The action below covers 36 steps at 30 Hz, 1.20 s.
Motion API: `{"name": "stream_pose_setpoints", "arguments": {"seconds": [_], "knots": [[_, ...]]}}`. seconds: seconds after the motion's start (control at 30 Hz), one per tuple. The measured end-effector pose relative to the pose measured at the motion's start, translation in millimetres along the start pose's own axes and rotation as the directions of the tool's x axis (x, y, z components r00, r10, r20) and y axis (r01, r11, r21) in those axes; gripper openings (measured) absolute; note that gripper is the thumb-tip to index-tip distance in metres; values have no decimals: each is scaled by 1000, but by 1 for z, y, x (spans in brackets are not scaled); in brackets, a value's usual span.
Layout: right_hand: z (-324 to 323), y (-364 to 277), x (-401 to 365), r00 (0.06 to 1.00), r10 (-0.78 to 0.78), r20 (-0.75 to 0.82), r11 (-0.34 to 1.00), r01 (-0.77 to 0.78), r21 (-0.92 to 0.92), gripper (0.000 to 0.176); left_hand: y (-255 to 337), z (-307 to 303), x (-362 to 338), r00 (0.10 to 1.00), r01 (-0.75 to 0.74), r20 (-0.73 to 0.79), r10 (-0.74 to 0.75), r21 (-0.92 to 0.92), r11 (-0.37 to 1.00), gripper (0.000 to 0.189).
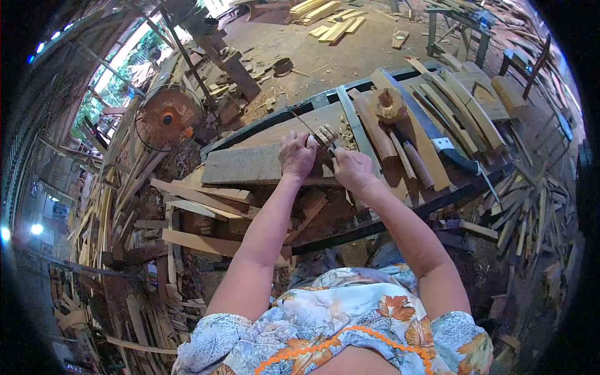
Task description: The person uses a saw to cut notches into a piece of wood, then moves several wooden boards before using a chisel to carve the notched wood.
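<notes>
Both my hands are close together over a workbench (400, 220). My left hand (298, 155) is closed at the near end of a thin dark rod (301, 120) that slants up and left; its grip is partly hidden. My right hand (353, 169) is wrapped round the dark handle of a tool, whose end reaches a small notched wood piece (325, 134) between the hands. Beneath them lies a thick grey-brown board (240, 165). Wood shavings (347, 134) are scattered just beyond my right hand.
On the bench's right lie a handsaw (415, 115), a holed wooden block (387, 104), round wooden rods (374, 128) and long strips. A large round wooden disc (169, 117) stands at left. Scrap wood (531, 212) is heaped at right, more at left. Pale planks (337, 28) lie beyond.
</notes>
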State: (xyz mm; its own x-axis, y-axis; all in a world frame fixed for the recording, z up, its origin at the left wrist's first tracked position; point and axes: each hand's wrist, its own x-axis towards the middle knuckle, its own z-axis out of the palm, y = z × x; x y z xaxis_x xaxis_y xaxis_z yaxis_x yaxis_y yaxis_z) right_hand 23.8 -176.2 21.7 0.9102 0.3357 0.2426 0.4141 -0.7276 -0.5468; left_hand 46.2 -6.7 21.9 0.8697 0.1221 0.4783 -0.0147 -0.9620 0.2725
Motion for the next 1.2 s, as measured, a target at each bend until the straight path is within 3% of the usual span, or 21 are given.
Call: {"name": "stream_pose_setpoints", "arguments": {"seconds": [0.3, 0.43, 0.5, 0.63, 0.77, 0.93, 1.1, 1.2], "knots": [[-43, 17, -128, 996, 80, 27, 983, -83, 165, 21, 1, 0, 0, 999, 40, 21, -39, -22, 999, 26], [-27, 15, -71, 999, 10, 50, 1000, -9, -22, 15, 1, -1, 1, 1000, 10, 16, -10, -1, 1000, 26], [-1, 16, -28, 999, -32, -32, 999, 32, -13, 15, -1, 0, 0, 1000, -22, -5, 22, -3, 1000, 27], [6, 3, -2, 999, -23, -41, 1000, 23, 1, 14, 2, -3, 1, 998, 18, 56, -19, 19, 1000, 27], [-13, 9, -53, 999, 45, 23, 997, -47, 56, 18, 3, -2, 0, 1000, 7, 9, -8, 14, 1000, 26], [-44, 20, -134, 997, 39, -68, 985, -27, 170, 16, 2, 0, 0, 999, 41, 6, -41, -11, 999, 25], [-45, 0, -66, 986, 93, 135, 996, -92, -11, 18, -3, 1, 1, 1000, -24, 10, 24, 21, 999, 27], [-1, 6, -11, 1000, -2, -26, 1000, 2, 14, 14, -1, -1, 1, 999, 0, 37, -1, 8, 1000, 28]]}}
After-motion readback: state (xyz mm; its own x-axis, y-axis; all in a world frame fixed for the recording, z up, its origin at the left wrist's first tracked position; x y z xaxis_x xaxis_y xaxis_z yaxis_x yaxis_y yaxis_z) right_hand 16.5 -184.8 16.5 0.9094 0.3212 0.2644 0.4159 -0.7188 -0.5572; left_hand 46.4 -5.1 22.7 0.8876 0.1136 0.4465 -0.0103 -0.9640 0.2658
